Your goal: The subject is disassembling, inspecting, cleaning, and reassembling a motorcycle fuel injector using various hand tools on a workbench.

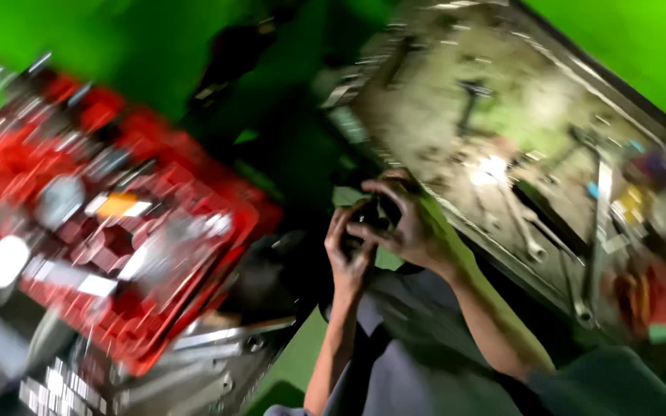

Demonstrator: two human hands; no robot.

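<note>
honestly the frame was pretty smeared from head motion, so take this with a grain of salt. as far as i could judge, the work was mid-way: both hands were already on a small dark part, held up in the air in front of the body, just off the near edge of the workbench rather than resting on it. nothing showed whether it was being put together or taken apart, so what was done and what was left i couldn't really say.

pose-wise, the left hand came up from below with the forearm nearly vertical, fingers curled around the part's lower side. the right hand came over the top, wrist bent, fingers arched down and closed on the same part. both looked like they were gripping it, not hanging loose.

several long wrenches lay untouched on the benchtop toward its right edge. a red tool tray full of blurry metal bits sat well apart on the left, with nobody reaching for it.
</note>
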